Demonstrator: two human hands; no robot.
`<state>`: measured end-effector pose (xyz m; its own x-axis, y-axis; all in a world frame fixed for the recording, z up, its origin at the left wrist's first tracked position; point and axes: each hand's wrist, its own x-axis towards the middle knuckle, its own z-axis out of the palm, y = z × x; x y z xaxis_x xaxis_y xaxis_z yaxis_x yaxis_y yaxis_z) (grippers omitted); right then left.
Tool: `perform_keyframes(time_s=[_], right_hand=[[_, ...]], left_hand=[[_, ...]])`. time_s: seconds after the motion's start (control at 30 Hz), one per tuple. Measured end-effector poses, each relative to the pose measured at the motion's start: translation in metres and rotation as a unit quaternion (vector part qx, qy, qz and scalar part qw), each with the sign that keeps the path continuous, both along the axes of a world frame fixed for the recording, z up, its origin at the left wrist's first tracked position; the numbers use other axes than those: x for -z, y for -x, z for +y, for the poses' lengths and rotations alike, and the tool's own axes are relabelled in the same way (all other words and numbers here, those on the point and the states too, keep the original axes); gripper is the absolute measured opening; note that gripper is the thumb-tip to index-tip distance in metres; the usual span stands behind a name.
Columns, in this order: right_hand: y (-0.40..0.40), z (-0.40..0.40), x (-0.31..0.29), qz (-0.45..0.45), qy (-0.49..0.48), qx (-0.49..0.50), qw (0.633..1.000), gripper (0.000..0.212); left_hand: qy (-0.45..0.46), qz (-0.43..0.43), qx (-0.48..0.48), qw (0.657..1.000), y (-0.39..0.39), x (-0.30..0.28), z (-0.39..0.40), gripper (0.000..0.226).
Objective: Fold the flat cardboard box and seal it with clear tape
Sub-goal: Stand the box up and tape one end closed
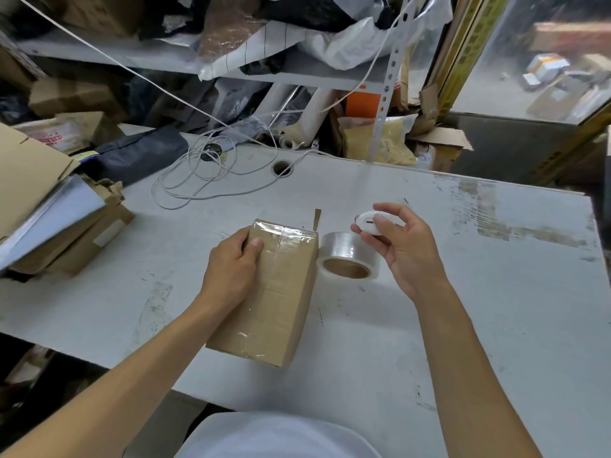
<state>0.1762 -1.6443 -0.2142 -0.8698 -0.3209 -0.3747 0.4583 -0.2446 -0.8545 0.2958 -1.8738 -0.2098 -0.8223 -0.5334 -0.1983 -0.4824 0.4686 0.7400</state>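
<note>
A folded brown cardboard box point(281, 292) lies on the white table point(479, 292), with clear tape running along its top face and over its far end. My left hand point(231, 269) grips the box's left far corner, thumb on top. A roll of clear tape point(350, 256) lies flat on the table just right of the box. Above the roll, my right hand point(403, 249) pinches a small white oval cutter point(372, 223) between thumb and fingers. A small cardboard scrap point(316, 219) stands behind the box.
A stack of flat cardboard and plastic sheets point(56, 219) sits at the table's left edge. A coiled white cable point(205, 180) and a round cable hole point(282, 168) lie at the back. Cluttered shelves point(231, 71) rise behind the table.
</note>
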Motion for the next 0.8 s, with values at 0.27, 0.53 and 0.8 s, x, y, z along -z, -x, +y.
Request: perform_keyframes(time_s=[0.27, 0.53, 0.8], right_hand=[[-0.008, -0.008, 0.003, 0.026, -0.095, 0.018, 0.995, 0.013], [-0.019, -0.02, 0.004, 0.103, -0.251, 0.025, 0.962, 0.015], [-0.033, -0.04, 0.002, 0.122, -0.314, 0.055, 0.94, 0.012]], left_hand=[[-0.01, -0.001, 0.0, 1.0, -0.001, 0.0, -0.001, 0.027], [-0.01, 0.0, 0.0, 1.0, 0.0, 0.0, -0.001, 0.027], [-0.007, -0.003, 0.001, 1.0, 0.0, 0.001, -0.001, 0.027]])
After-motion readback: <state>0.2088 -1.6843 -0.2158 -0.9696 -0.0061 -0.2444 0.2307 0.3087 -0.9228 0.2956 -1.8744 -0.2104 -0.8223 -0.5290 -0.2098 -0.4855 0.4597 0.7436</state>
